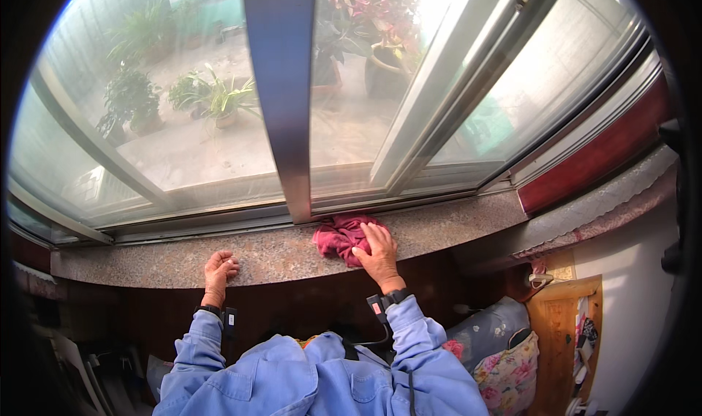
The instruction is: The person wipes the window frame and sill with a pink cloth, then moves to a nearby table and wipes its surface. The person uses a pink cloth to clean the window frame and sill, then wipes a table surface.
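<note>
A crumpled dark pink cloth (337, 239) lies on the speckled stone windowsill (263, 257), against the foot of the window frame's upright. My right hand (378, 254) rests on the cloth's right side, fingers spread over it and pressing it to the sill. To the left, my left hand (220, 270) is at the sill's front edge, its fingers loosely curled, with nothing seen in it. Both wrists carry black bands with small devices.
Sliding glass panes (362, 114) in metal frames rise behind the sill; potted plants (222, 108) stand beyond them. A curtain (603, 218) hangs at the right. Below it are floral cushions (507, 366) and a wooden piece of furniture (554, 333).
</note>
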Demonstrator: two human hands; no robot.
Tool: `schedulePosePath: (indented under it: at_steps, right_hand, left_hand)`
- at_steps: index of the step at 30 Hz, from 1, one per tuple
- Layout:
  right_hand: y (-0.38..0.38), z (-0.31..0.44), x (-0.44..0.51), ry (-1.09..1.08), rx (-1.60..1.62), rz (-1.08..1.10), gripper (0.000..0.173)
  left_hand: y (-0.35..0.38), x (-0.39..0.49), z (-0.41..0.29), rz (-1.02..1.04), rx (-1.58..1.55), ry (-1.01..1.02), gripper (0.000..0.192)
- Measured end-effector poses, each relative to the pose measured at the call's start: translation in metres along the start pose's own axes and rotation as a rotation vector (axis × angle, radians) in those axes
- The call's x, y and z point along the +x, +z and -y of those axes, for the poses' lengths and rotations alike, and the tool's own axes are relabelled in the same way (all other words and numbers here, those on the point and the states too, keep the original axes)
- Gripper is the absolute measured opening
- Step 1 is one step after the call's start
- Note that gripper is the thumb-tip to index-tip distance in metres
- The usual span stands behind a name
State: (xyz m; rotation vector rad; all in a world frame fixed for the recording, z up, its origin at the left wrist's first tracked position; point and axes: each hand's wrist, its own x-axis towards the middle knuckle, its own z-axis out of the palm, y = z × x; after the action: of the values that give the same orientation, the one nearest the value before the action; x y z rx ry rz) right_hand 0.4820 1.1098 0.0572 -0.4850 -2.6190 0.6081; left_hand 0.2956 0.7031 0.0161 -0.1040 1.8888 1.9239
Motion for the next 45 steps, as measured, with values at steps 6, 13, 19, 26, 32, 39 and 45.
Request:
schedulePosePath:
  at_steps: [6,13,19,26,32,39,45]
  right_hand:
    - [-0.127,-0.191,0.038,0.411,0.496,-0.586,0.053]
    - [-0.200,-0.316,0.125,0.519,0.835,-0.839,0.074]
    - [-0.167,-0.305,0.135,0.544,0.773,-0.882,0.058]
    - [-0.135,-0.250,0.119,0.463,0.780,-0.808,0.053]
    - [-0.096,-0.166,0.102,0.325,0.766,-0.666,0.047]
    - [-0.069,-0.093,0.089,0.243,0.592,-0.479,0.038]
    - [-0.051,-0.069,0.088,0.152,0.337,-0.497,0.012]
  left_hand:
    - [0.019,0.013,0.023,-0.180,0.177,0.099,0.019]
    - [0.024,0.012,0.025,-0.249,0.293,0.125,0.021]
    - [0.032,0.003,0.014,-0.258,0.323,0.102,0.021]
    - [0.037,0.001,0.009,-0.270,0.355,0.106,0.021]
    - [0.037,-0.001,0.011,-0.265,0.324,0.151,0.021]
    - [0.031,-0.003,0.009,-0.222,0.210,0.106,0.024]
    - [0.027,-0.002,0.014,-0.214,0.087,0.130,0.021]
